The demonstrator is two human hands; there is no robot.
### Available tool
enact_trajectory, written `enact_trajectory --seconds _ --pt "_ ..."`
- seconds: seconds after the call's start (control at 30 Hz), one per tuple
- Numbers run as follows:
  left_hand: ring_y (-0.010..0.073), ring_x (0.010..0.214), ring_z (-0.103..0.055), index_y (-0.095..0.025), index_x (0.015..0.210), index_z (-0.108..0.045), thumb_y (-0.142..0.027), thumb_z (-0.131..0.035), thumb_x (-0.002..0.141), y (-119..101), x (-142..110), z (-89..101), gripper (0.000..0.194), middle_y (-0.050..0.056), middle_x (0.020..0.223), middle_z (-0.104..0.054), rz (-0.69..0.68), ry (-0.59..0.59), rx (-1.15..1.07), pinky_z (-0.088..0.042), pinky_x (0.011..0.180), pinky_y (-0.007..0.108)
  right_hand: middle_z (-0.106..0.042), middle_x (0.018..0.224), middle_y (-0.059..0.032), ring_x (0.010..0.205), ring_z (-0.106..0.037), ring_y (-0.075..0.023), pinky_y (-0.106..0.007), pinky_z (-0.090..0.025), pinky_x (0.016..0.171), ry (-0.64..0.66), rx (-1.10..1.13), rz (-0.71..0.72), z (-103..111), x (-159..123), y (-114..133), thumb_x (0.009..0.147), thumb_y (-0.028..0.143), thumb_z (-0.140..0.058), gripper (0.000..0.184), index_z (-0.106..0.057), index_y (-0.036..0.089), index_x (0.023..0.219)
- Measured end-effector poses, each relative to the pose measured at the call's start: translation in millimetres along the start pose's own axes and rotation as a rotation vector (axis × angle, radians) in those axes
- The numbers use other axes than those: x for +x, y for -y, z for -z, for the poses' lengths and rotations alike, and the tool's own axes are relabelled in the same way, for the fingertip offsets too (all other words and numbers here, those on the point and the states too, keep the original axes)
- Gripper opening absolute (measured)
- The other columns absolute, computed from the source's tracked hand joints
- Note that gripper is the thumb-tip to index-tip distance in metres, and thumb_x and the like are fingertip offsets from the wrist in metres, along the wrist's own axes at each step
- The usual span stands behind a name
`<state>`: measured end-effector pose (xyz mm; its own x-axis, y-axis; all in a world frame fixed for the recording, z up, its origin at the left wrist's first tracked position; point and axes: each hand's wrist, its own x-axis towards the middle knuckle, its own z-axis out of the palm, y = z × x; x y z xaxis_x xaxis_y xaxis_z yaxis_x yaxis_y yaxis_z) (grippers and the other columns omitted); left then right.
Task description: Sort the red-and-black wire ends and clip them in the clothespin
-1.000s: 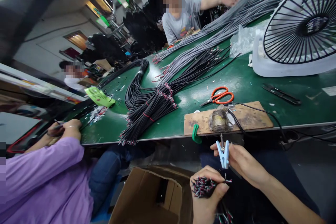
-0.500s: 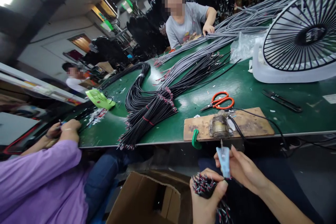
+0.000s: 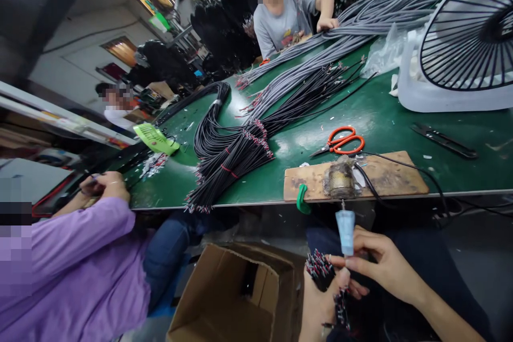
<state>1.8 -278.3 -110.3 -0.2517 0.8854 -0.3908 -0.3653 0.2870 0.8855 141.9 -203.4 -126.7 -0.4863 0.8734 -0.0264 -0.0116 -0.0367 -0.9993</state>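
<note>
My left hand [image 3: 316,299] is closed around a bundle of thin black cables [image 3: 319,271], whose red, white and black wire ends stick up. More wire ends [image 3: 342,307] hang below its thumb. A light blue tapered piece [image 3: 345,232] sits on the shaft of a small motor [image 3: 340,180] and points down toward my hands. Just under its lower end, the thumb and index finger of my right hand [image 3: 371,259] are pressed together, close to the left thumb. What they pinch is too small to make out.
The motor is fixed on a wooden board [image 3: 393,176] at the table edge, beside a green clamp [image 3: 302,200]. Orange-handled scissors [image 3: 344,141], black snips [image 3: 444,141], a fan [image 3: 460,99] and cable bundles [image 3: 228,165] lie beyond. A cardboard box [image 3: 208,288] stands lower left; co-workers sit nearby.
My right hand has moved from beside the blue piece to below its tip, its fingers now pinched near my left thumb. The view has shifted slightly. The left hand still grips the cables.
</note>
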Motion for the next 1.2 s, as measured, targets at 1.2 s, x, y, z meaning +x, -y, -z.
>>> enact_trajectory --seconds 1.2 --pt "0.0139 0.045 -0.065 -0.016 0.070 -0.064 -0.041 -0.094 0.058 -1 -17 -7.6 0.040 -0.001 0.054 -0.067 -0.060 -0.089 0.020 -0.054 0.051 0.024 -0.069 0.078 -0.0017 0.075 -0.064 -0.0184 -0.037 -0.046 0.089 -0.127 -0.228 0.362 7 -27 19 0.092 0.014 -0.062 0.012 -0.071 0.022 0.091"
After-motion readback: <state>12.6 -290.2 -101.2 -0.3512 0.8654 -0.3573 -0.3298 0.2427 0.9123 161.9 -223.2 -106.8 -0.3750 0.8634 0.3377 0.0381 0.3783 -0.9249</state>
